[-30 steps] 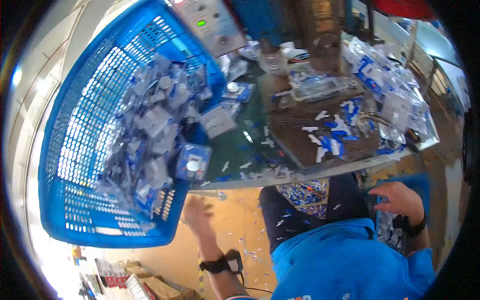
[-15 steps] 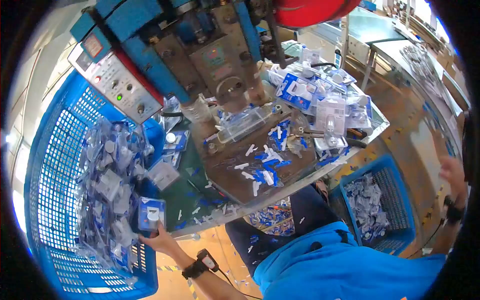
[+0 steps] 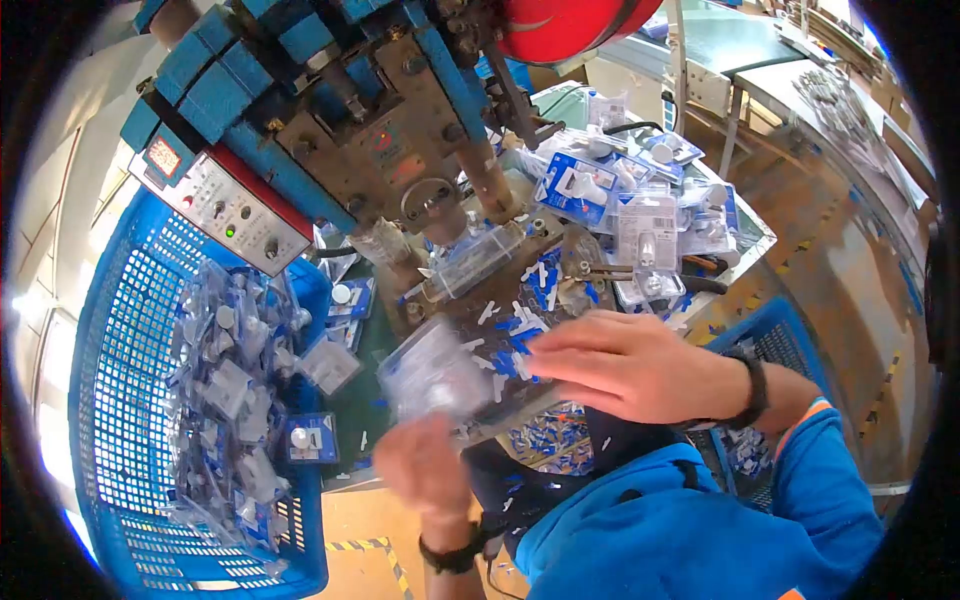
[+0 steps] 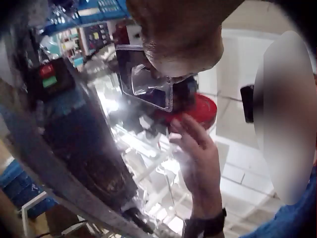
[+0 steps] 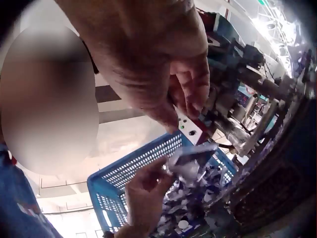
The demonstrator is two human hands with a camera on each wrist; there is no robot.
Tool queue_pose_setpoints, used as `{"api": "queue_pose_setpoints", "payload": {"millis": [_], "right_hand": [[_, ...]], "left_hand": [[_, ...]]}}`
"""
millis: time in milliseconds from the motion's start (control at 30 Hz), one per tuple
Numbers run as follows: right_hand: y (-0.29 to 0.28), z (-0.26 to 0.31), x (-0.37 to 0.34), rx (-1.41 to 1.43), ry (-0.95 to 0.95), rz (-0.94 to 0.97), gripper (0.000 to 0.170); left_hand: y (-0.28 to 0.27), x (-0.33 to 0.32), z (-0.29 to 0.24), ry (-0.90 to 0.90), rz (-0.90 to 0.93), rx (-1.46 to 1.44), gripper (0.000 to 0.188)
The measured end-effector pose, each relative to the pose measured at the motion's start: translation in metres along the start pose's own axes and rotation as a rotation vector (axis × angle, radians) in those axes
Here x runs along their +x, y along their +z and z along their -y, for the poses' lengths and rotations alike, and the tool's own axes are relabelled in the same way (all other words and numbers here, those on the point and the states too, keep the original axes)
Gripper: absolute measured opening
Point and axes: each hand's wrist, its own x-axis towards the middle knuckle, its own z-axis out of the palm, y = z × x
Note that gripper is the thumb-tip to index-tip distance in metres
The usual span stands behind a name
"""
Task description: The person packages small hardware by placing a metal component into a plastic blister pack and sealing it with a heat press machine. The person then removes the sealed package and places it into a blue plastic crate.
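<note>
A clear plastic blister pack point(image 3: 432, 372), blurred by motion, is gripped at its lower edge by the left hand point(image 3: 425, 468) above the table's front edge. The left wrist view shows the same pack point(image 4: 144, 79) under the left hand point(image 4: 183, 37), its clear tray facing the camera. To the right of the pack is the right hand point(image 3: 635, 368), fingers extended toward it, apart from it and holding nothing. In the right wrist view the left hand point(image 5: 144, 193) pinches the pack point(image 5: 190, 161), below the right hand point(image 5: 148, 64).
A blue basket point(image 3: 110, 420) heaped with packs stands at the left. Behind the hands is a press machine point(image 3: 380, 150) with a control box point(image 3: 225, 205). More packs point(image 3: 650, 225) lie at the right of the table, with blue and white scraps point(image 3: 515, 330) in front. Another basket point(image 3: 790, 340) stands lower right.
My left hand has moved right from the basket's edge with a pack in its grip. My right hand has come in from the far right to over the table's front.
</note>
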Motion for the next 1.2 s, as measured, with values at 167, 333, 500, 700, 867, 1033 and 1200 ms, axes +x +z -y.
{"api": "queue_pose_setpoints", "payload": {"millis": [167,333,500,700,867,1033,1200], "right_hand": [[0.021,-0.027,0.012,-0.214,-0.004,-0.140,0.030],[0.033,-0.057,0.010,-0.311,0.012,-0.112,0.027],[0.039,-0.062,0.010,-0.349,-0.001,-0.094,0.025],[0.043,-0.067,0.015,-0.282,0.036,-0.091,0.026],[0.044,-0.075,0.015,-0.286,0.060,-0.089,0.021],[0.045,-0.077,0.015,-0.269,0.094,-0.090,0.021],[0.048,-0.078,0.015,-0.232,0.106,-0.108,0.026]], "left_hand": [[0.054,0.052,-0.028,0.233,0.137,0.051,0.029],[0.090,0.051,-0.021,0.089,0.117,-0.046,0.031],[0.082,0.050,-0.017,-0.074,0.178,-0.073,0.031],[0.077,0.046,-0.007,-0.165,0.290,-0.101,0.029],[0.080,0.052,-0.008,-0.142,0.305,-0.085,0.029],[0.079,0.055,-0.007,-0.131,0.314,-0.078,0.029],[0.080,0.055,-0.005,-0.194,0.319,-0.135,0.028]]}}
